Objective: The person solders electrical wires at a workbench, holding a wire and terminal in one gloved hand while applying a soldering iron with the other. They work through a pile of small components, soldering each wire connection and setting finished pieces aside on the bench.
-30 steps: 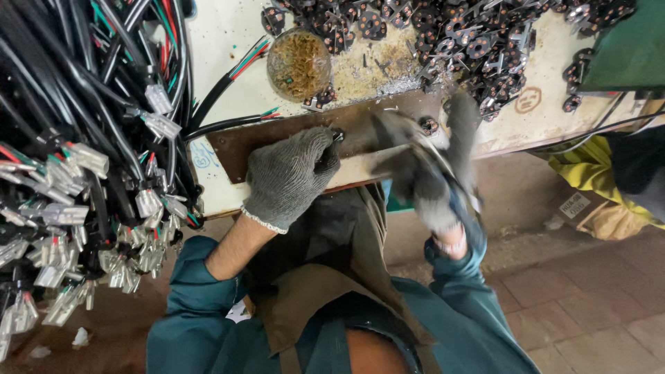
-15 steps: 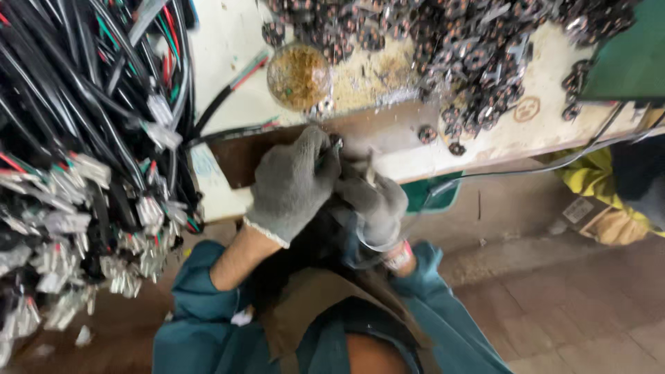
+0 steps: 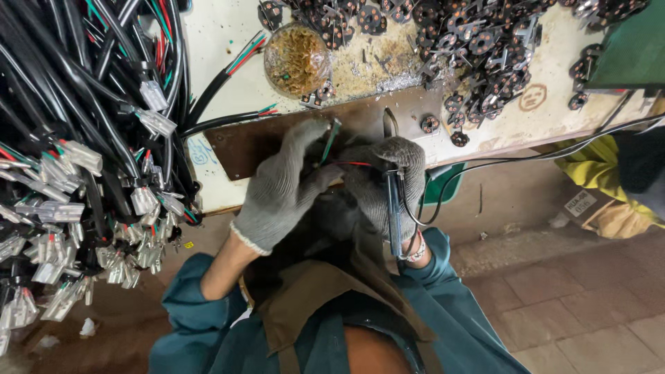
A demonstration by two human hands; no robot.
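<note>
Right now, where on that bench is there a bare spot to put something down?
The brown plate is bare to the left of the left hand, next to the hanging cable bundle. The white bench top is also bare between the cables and the round dish. The pile of black round parts crowds the top right, above the right hand.

My left hand [image 3: 280,183] and right hand [image 3: 384,181] wear grey knitted cloth gloves, rough and matt; between them run thin wires [image 3: 331,138] in smooth plastic sheathing; in my right hand sits a tool [image 3: 393,208] with a dull plastic handle and a bare metal tip; under my hands lies a brown plate [image 3: 242,142], worn and matt; left of my left hand hang glossy black cables [image 3: 83,104] with clear plastic connectors [image 3: 59,211].
</note>
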